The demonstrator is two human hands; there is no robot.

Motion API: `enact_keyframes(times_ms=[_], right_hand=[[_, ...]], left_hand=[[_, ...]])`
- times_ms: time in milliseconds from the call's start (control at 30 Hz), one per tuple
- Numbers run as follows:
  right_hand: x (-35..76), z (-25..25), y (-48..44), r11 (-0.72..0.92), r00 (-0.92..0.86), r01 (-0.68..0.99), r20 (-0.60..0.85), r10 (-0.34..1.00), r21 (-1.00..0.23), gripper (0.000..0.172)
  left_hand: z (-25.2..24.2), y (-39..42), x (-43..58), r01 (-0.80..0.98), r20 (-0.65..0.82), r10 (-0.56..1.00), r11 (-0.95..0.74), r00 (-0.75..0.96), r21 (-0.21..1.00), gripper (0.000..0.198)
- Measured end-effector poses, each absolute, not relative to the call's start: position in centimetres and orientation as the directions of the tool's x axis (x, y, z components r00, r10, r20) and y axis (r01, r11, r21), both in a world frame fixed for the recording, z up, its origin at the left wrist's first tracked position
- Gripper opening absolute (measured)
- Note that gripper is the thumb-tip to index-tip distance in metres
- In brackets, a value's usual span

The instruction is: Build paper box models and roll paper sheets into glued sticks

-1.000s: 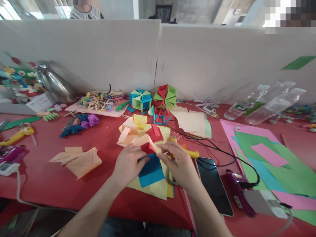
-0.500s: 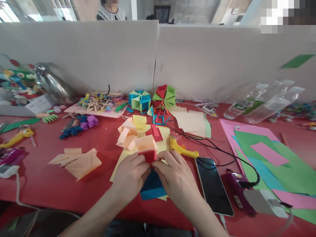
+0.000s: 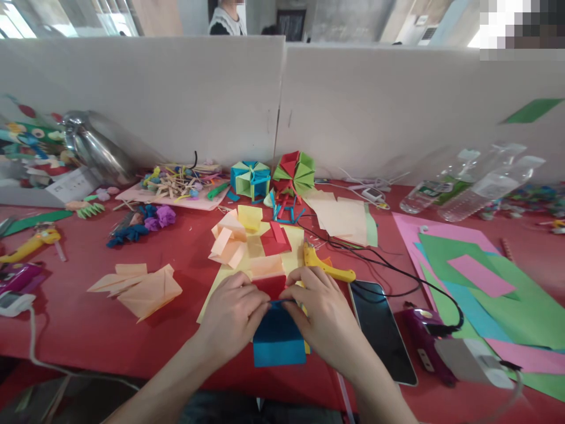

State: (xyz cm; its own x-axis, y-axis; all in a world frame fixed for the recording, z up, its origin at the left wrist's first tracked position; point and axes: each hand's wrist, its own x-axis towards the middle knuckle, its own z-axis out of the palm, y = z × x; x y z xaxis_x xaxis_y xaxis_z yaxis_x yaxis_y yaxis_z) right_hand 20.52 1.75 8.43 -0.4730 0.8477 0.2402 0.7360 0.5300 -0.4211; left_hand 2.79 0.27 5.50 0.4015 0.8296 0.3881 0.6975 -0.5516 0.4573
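Soft, fairly even light covers the red bench (image 3: 79, 335), while the window (image 3: 13, 22) at far left burns out to white and the partition (image 3: 176, 94) reads dull grey. Shadows are faint; the blue paper (image 3: 279, 347) is darkest just under the fingers (image 3: 255, 301), its near flap lighter. Highlights streak the steel jug (image 3: 103, 153) and glint on the plastic bottles (image 3: 483, 185). Wide-angle stretch tilts both outward, and detail softens toward the sides. A pixelated patch (image 3: 523, 29) hides the far right corner.
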Motion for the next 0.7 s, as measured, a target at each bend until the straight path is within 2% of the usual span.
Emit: enact_keyframes(times_ms=[100, 233, 333, 367, 433, 500, 600, 700], right_hand=[[20.1, 8.0, 1.6, 0.554, -0.503, 0.741, 0.234, 0.832, -0.378, 0.006], [19.2, 7.6, 1.4, 0.615, -0.568, 0.711, 0.235, 0.788, -0.342, 0.012], [19.1, 7.8, 1.6, 0.599, -0.548, 0.671, 0.252, 0.798, -0.436, 0.007], [19.4, 8.0, 1.7, 0.576, -0.518, 0.639, 0.269, 0.812, -0.509, 0.005], [20.2, 8.4, 1.9, 0.511, -0.424, 0.551, 0.306, 0.852, -0.660, 0.017], [21.3, 8.6, 2.0, 0.446, -0.329, 0.482, 0.317, 0.890, -0.754, 0.023], [22.3, 8.5, 1.6, 0.398, -0.321, 0.433, 0.275, 0.906, -0.809, 0.027], [22.2, 8.1, 1.0, 0.408, -0.390, 0.392, 0.252, 0.885, -0.825, 0.034]], left_hand=[[5.3, 0.1, 2.9, 0.720, 0.340, 0.842, -0.536, 0.419, 0.440, 0.018], [5.4, -0.1, 2.9, 0.768, 0.203, 0.863, -0.505, 0.463, 0.393, 0.013], [5.8, 0.0, 2.6, 0.789, 0.128, 0.884, -0.460, 0.449, 0.406, 0.015], [6.0, 0.0, 2.4, 0.798, 0.110, 0.902, -0.421, 0.417, 0.430, 0.016], [6.4, 0.0, 1.8, 0.797, 0.067, 0.943, -0.313, 0.327, 0.516, 0.016], [6.5, 0.1, 1.2, 0.725, 0.019, 0.971, -0.190, 0.238, 0.662, 0.013], [6.1, 0.2, 0.5, 0.489, -0.051, 0.977, -0.058, 0.206, 0.871, 0.016], [5.8, 0.3, 0.3, 0.385, -0.089, 0.967, -0.010, 0.239, 0.923, 0.014]])
